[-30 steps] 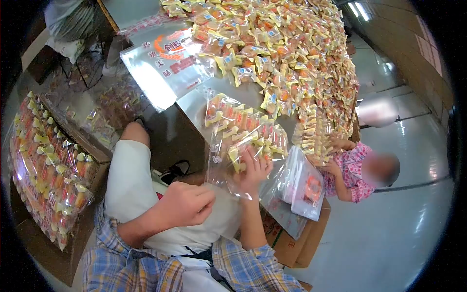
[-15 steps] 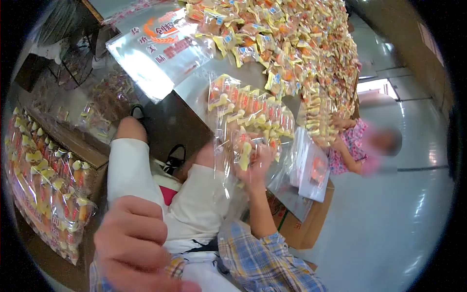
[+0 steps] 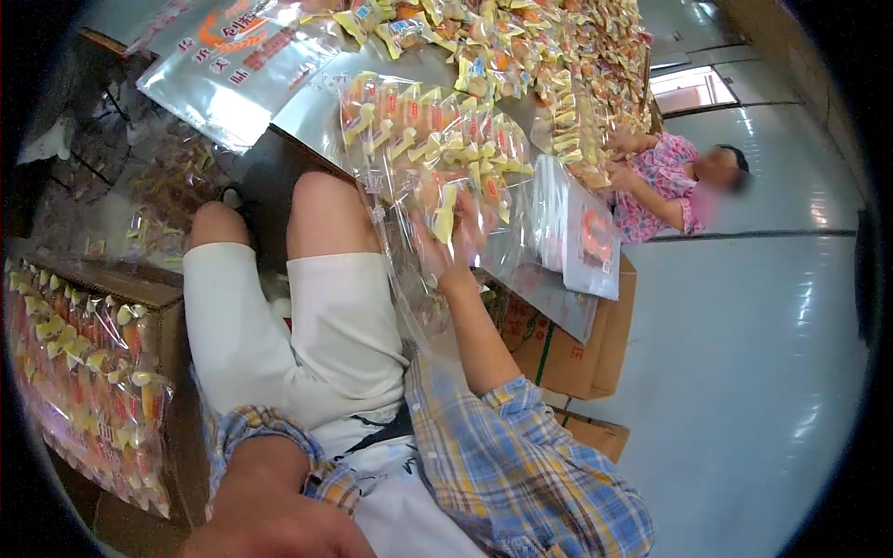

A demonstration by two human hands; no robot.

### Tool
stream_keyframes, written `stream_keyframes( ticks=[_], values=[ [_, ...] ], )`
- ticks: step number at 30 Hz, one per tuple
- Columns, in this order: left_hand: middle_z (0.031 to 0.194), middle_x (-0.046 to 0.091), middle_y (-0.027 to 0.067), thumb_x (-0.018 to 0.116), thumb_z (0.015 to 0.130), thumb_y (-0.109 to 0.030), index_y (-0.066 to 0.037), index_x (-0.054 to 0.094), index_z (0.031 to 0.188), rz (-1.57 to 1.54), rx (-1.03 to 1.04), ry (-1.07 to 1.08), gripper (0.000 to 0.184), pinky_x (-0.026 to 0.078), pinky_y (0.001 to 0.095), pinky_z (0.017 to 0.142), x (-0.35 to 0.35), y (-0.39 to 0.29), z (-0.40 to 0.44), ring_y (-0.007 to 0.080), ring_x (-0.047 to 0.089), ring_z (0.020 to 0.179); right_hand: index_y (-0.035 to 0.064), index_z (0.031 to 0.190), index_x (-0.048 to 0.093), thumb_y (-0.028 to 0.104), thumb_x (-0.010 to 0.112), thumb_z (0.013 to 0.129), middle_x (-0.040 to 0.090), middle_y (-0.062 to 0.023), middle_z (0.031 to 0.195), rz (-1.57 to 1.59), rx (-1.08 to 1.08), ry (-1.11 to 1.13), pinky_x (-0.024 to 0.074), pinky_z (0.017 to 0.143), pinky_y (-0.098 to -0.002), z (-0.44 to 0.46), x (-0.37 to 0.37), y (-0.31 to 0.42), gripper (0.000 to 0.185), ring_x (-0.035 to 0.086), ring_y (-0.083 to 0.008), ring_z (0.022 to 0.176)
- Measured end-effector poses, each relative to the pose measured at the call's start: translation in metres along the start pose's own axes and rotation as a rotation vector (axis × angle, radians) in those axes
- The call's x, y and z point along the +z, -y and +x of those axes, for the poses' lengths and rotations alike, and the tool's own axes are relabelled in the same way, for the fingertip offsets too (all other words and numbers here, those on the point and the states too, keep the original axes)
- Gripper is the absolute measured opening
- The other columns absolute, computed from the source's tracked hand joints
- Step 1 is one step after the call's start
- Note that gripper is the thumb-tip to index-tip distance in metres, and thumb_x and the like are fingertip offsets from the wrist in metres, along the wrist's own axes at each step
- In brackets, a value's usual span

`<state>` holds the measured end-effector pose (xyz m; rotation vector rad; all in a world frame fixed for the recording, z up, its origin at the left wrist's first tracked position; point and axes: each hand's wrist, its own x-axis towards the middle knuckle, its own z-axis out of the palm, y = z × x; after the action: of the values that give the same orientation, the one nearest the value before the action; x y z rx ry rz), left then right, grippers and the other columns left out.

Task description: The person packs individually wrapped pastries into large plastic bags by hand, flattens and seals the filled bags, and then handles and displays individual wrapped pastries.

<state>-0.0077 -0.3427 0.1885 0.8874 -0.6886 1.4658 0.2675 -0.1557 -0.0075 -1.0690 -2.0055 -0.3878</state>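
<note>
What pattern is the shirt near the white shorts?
The shirt is blue and yellow plaid, clearest in the head view.

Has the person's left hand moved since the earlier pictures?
Yes. Judged against the table, the left hand has moved farther from its edge, back toward the person's own body.

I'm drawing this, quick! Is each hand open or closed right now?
Left hand: can't tell, its fingers aren't clear.
Right hand: in the clear bag, at a wrapped snack; can't tell if gripping.
</note>
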Motion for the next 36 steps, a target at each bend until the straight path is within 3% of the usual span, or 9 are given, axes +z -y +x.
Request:
stream_keyframes(
  ticks=[5, 18, 19, 21, 22, 25, 28, 30, 36],
  values=[
    [0.046, 0.04, -0.0036, 0.051, 0.097, -0.064, -0.002, 0.075, 0.089, 0.026, 0.004, 0.01, 0.068, 0.019, 0.0278, 0.04, 0.014, 0.006, 0.002, 0.0091, 0.03, 0.036, 0.0059, 0.118, 0.056, 0.032, 0.086, 0.071, 0.059, -0.0061, 0.09, -0.009, -0.126, -0.067, 0.0365, 0.082, -0.0432, 0.003, 0.006, -0.009, 0.062, 0.054, -0.0269, 0.083],
    [0.054, 0.041, -0.0048, 0.068, 0.091, -0.058, -0.01, 0.074, 0.099, 0.136, -0.058, 0.011, 0.049, 0.022, 0.0269, 0.04, -0.004, 0.019, -0.003, 0.008, 0.032, 0.041, 0.0032, 0.122, 0.059, 0.032, 0.086, 0.073, 0.059, -0.0121, 0.102, 0.381, 0.27, 0.119, 0.0417, 0.084, -0.0453, -0.008, 0.003, -0.02, 0.063, 0.053, -0.031, 0.095],
    [0.056, 0.042, -0.005, 0.067, 0.091, -0.058, -0.012, 0.074, 0.098, 0.19, -0.053, 0.023, 0.047, 0.022, 0.0269, 0.041, -0.012, 0.014, -0.003, 0.0079, 0.033, 0.042, -0.0022, 0.126, 0.058, 0.012, 0.082, 0.078, 0.066, -0.0122, 0.112, 0.25, 0.131, 0.144, 0.0475, 0.095, -0.0369, -0.003, -0.007, -0.02, 0.056, 0.061, -0.0232, 0.105],
    [0.059, 0.043, -0.0054, 0.066, 0.093, -0.058, -0.015, 0.073, 0.096, 0.291, -0.047, 0.048, 0.044, 0.024, 0.0271, 0.043, -0.029, 0.001, -0.009, 0.0077, 0.035, 0.045, -0.0008, 0.127, 0.057, 0.024, 0.085, 0.076, 0.06, -0.0142, 0.109, 0.559, 0.437, 0.155, 0.0448, 0.09, -0.0408, -0.01, -0.001, -0.022, 0.063, 0.056, -0.0289, 0.102],
    [0.058, 0.049, -0.0056, 0.071, 0.09, -0.049, -0.017, 0.07, 0.089, 0.355, 0.008, -0.046, 0.032, 0.026, 0.0251, 0.04, -0.03, -0.003, -0.013, 0.0066, 0.039, 0.043, -0.0002, 0.127, 0.057, 0.03, 0.087, 0.075, 0.057, -0.0152, 0.107, 0.714, 0.599, 0.158, 0.0435, 0.088, -0.0427, -0.017, 0.003, -0.022, 0.068, 0.054, -0.0317, 0.1],
    [0.058, 0.063, -0.0051, 0.078, 0.086, -0.023, -0.017, 0.067, 0.081, 0.6, 0.194, -0.352, 0.013, 0.034, 0.0209, 0.032, -0.025, -0.006, -0.028, 0.0056, 0.05, 0.038, -0.002, 0.127, 0.056, 0.026, 0.086, 0.076, 0.058, -0.0155, 0.111, 0.497, 0.365, 0.158, 0.0434, 0.093, -0.0439, -0.017, 0.005, -0.033, 0.065, 0.055, -0.0306, 0.102],
    [0.065, 0.067, -0.0007, 0.075, 0.087, -0.021, -0.015, 0.069, 0.086, 0.539, 0.116, -0.08, 0.009, 0.043, 0.0225, 0.038, -0.055, -0.016, -0.03, 0.0084, 0.057, 0.046, -0.0017, 0.13, 0.056, 0.019, 0.082, 0.08, 0.061, -0.0119, 0.113, 0.538, 0.348, 0.166, 0.0465, 0.092, -0.0403, 0.001, -0.01, -0.021, 0.061, 0.057, -0.0239, 0.102],
    [0.065, 0.062, -0.0018, 0.073, 0.089, -0.029, -0.015, 0.07, 0.088, 0.545, 0.101, -0.09, 0.014, 0.039, 0.0237, 0.04, -0.065, -0.019, -0.034, 0.0082, 0.053, 0.046, -0.0016, 0.135, 0.054, 0.017, 0.079, 0.083, 0.063, -0.0101, 0.116, 0.821, 0.644, 0.097, 0.048, 0.092, -0.0382, 0.0, -0.013, -0.012, 0.061, 0.059, -0.0212, 0.105],
    [0.064, 0.048, -0.005, 0.065, 0.095, -0.051, -0.018, 0.071, 0.093, 0.755, 0.103, -0.39, 0.034, 0.028, 0.0273, 0.045, -0.063, -0.005, -0.028, 0.0074, 0.04, 0.048, -0.0061, 0.146, 0.042, 0.013, 0.077, 0.084, 0.057, -0.0122, 0.132, 0.718, 0.613, 0.098, 0.0463, 0.101, -0.0354, -0.024, -0.01, -0.038, 0.073, 0.056, -0.0209, 0.119]
  ],
)
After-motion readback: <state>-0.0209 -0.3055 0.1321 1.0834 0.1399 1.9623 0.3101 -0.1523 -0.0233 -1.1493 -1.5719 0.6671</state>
